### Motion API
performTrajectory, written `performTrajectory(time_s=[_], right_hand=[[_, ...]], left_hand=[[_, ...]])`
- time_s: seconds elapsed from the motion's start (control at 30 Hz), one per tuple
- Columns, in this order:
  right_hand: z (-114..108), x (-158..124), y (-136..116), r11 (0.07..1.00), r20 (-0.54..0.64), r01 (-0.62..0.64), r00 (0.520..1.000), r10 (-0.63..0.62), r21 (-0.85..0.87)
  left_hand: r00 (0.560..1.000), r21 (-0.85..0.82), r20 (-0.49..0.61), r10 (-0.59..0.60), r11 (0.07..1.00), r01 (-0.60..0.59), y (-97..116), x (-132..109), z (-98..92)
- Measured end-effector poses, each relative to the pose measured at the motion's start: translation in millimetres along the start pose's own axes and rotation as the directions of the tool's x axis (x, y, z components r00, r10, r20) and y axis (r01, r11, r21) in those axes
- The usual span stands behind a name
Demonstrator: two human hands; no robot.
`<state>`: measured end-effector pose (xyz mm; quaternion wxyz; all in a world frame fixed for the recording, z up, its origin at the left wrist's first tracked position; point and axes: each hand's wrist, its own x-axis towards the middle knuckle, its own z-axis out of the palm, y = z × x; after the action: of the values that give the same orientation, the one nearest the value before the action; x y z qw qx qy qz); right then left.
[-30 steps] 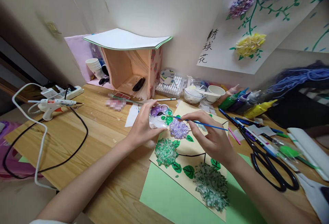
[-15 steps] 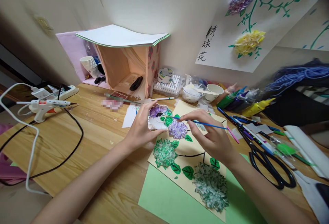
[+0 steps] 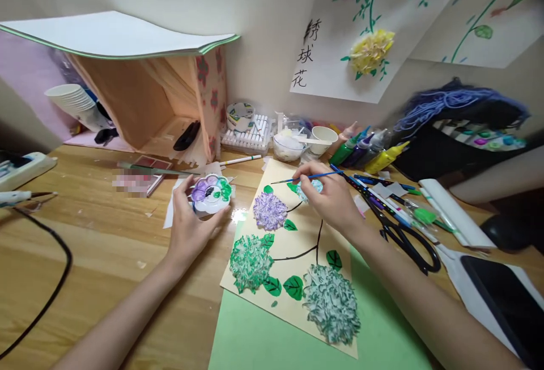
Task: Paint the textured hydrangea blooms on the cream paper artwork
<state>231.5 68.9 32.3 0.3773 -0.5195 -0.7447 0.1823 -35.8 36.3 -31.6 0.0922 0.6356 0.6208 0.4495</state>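
Note:
My left hand (image 3: 189,220) is closed round a round white paint palette (image 3: 211,204) with purple, black and green paint in its wells. My right hand (image 3: 325,194) pinches a thin blue paintbrush (image 3: 319,175). The brush tip points left, just above a small green leaf near the top of a cream sheet (image 3: 297,313). On that sheet are a purple flower head (image 3: 270,211), a green-and-white one (image 3: 251,262), a grey-green one (image 3: 331,303) and a light blue one partly behind my right fingers. Black stems and veined green leaves are painted between them.
Black-handled scissors (image 3: 408,245), pens and a white roll (image 3: 457,212) lie to the right. Paint bottles (image 3: 361,149), a bowl (image 3: 290,144) and a paper cup (image 3: 323,139) stand behind. A cloth-lined box (image 3: 208,103) rises at back left; a cable (image 3: 63,256) lies left.
The palette has moved left and down, away from the sheet. The brush tip has left the palette's paint and is now over the sheet's upper leaf. My view has turned right.

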Motion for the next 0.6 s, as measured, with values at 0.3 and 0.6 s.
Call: performTrajectory(time_s=[0.3, 0.6], right_hand=[[13.1, -1.4, 6.2, 0.998, 0.053, 0.015, 0.999, -0.012, -0.063], [16.7, -1.5, 10.4, 0.994, 0.035, 0.056, 0.998, -0.053, -0.091]], left_hand=[[0.999, 0.01, -0.034, -0.001, 1.0, 0.001, -0.5, 1.6, 4.1], [1.0, 0.017, -0.023, 0.003, 1.0, -0.002, 3.0, 1.8, 3.1]])
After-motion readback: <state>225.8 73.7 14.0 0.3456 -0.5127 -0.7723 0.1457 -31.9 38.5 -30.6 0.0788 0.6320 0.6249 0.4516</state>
